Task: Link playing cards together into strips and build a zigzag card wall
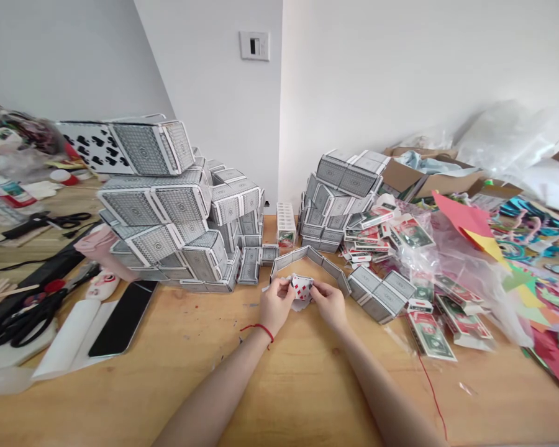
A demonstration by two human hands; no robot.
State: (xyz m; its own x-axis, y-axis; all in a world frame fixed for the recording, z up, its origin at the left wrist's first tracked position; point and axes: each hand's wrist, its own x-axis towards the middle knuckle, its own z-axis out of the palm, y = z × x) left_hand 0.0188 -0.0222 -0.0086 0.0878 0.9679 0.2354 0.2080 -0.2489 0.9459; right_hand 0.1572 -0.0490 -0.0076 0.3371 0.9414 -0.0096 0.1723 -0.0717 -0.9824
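Observation:
My left hand and my right hand meet at the middle of the wooden table. Both are closed on a small folded playing card with red diamonds showing. A red string is tied round my left wrist. Just behind the hands stands a low chain of folded card cubes with grey patterned backs.
A tall stack of card cubes rises at the left, a smaller stack at the right. Card boxes, a plastic bag and coloured paper scraps crowd the right. A black phone and scissors lie at the left.

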